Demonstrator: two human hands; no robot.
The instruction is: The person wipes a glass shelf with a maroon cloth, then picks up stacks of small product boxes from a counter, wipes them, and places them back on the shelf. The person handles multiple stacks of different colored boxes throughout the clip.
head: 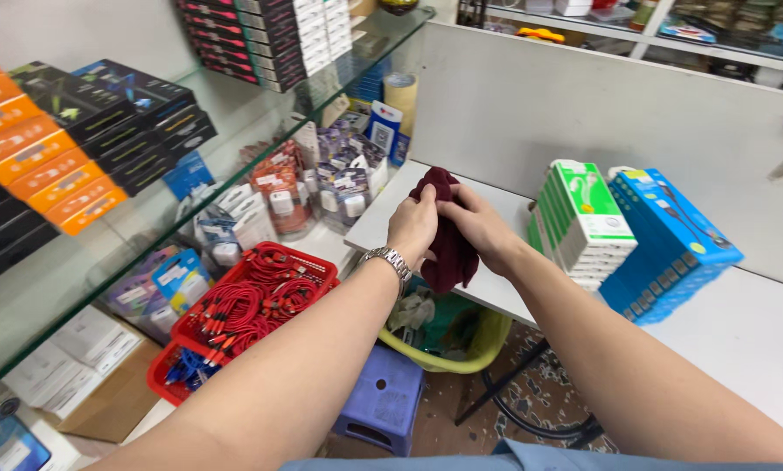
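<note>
Cloth [448,249]: dark maroon, bunched, held over the near edge of the white bench [740,340], above a yellow basket.
Left hand [413,228]: grip closed on the cloth's left side; a metal watch [390,261] is worn at the wrist.
Right hand [480,228]: grip closed on the cloth's right side.
Stool [383,401]: purple plastic, on the floor below.
Yellow basket [487,340]: just behind the stool.
Red basket [261,301]: filled with red cables, at left.
Boxes [583,222]: green-and-white stack beside a blue stack [670,244], farther along the bench.

The light is bright and even. The glass shelf [191,201] shines with pale glare. Shadows are soft. Things bend a little at the edges, and the far top corner looks blurry.
</note>
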